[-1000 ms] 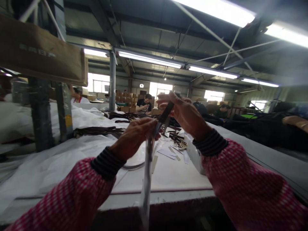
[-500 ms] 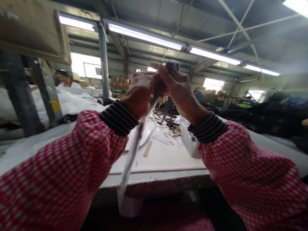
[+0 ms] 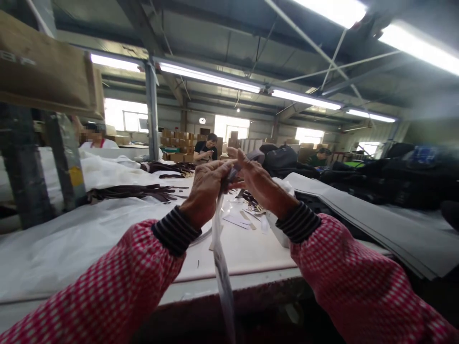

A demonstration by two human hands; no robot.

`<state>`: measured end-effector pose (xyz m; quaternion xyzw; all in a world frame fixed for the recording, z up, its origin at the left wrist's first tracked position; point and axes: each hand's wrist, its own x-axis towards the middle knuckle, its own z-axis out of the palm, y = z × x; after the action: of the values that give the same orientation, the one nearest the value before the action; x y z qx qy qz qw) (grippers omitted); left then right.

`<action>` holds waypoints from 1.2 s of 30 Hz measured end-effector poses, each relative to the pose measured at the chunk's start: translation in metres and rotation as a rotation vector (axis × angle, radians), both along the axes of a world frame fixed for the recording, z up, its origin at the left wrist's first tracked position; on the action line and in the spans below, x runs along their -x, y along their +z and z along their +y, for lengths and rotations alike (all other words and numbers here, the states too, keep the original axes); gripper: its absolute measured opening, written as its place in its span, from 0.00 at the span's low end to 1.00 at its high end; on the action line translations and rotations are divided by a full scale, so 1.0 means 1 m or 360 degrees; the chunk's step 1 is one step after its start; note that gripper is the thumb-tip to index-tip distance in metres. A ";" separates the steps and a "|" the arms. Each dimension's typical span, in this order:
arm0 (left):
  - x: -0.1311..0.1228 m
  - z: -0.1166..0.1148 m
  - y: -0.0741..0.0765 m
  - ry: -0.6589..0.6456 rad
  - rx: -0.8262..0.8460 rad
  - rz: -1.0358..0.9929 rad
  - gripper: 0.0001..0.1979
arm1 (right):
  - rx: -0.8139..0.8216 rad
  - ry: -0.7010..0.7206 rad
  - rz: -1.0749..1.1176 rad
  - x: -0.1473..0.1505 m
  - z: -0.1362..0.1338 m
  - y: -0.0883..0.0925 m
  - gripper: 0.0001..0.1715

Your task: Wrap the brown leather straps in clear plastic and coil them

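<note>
Both hands meet above the white table [image 3: 244,255]. My left hand [image 3: 207,187] pinches a dark strap inside a clear plastic sleeve [image 3: 220,258], which hangs from the fingers past the table's front edge. My right hand [image 3: 260,179] touches the upper part of the same strap, its fingers pressed round it and partly hidden. The strap's looped end [image 3: 256,155] shows above the right hand. Beyond the hands lie small buckles [image 3: 258,208], white paper strips [image 3: 236,220] and a beige strip [image 3: 247,220].
Dark straps [image 3: 136,192] lie on white plastic sheeting [image 3: 82,248] at the left. White sheets [image 3: 376,220] and dark bags [image 3: 387,181] are at the right. A post [image 3: 64,157] stands at the left. People [image 3: 206,149] work farther back, near cardboard boxes [image 3: 175,139].
Both hands have come down with the strap, and the view has tilted up a little. The sleeve's lower part has swung right and now hangs more upright.
</note>
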<state>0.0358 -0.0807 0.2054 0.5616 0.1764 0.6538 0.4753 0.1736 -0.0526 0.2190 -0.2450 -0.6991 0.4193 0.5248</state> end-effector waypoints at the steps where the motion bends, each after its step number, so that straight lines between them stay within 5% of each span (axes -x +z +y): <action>1: 0.002 0.000 -0.008 0.0055 0.0036 0.0030 0.11 | 0.0131 -0.0033 0.0105 -0.004 0.005 0.000 0.36; 5: 0.008 0.004 -0.029 0.0153 0.0147 0.0170 0.12 | 0.0355 -0.0169 0.0386 -0.013 0.020 0.004 0.34; 11: 0.021 0.009 -0.020 0.0119 0.0301 0.0066 0.09 | -0.0124 0.0167 -0.0116 0.007 0.006 -0.021 0.29; 16: 0.023 0.004 -0.029 0.0027 0.0174 0.0162 0.12 | -0.0042 0.0079 -0.0125 0.007 0.008 -0.012 0.37; 19: 0.015 0.003 -0.009 -0.0037 0.0100 0.0071 0.09 | -0.0059 0.0174 -0.0153 0.013 0.010 0.015 0.37; 23: 0.004 0.001 0.046 -0.0088 -0.0112 -0.0176 0.08 | -0.0336 0.0118 -0.0260 0.022 0.002 0.053 0.29; 26: 0.001 -0.004 0.064 0.0034 -0.0212 -0.0248 0.11 | -0.0147 0.0041 -0.0150 0.015 0.003 0.068 0.29; 30: 0.004 -0.007 0.041 0.0259 -0.0208 -0.0147 0.13 | 0.0270 -0.0201 0.0280 -0.009 0.018 0.067 0.34; 33: 0.009 -0.004 0.026 0.0216 0.0082 0.0063 0.10 | 0.0199 -0.0238 0.0334 -0.013 0.020 0.062 0.30; 36: 0.015 -0.002 0.033 0.0153 0.0283 0.0009 0.08 | 0.0030 -0.0035 0.0151 -0.002 0.007 0.060 0.24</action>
<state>0.0204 -0.0829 0.2386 0.5099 0.2620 0.6561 0.4909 0.1759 -0.0456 0.2788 -0.2375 -0.6668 0.4311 0.5596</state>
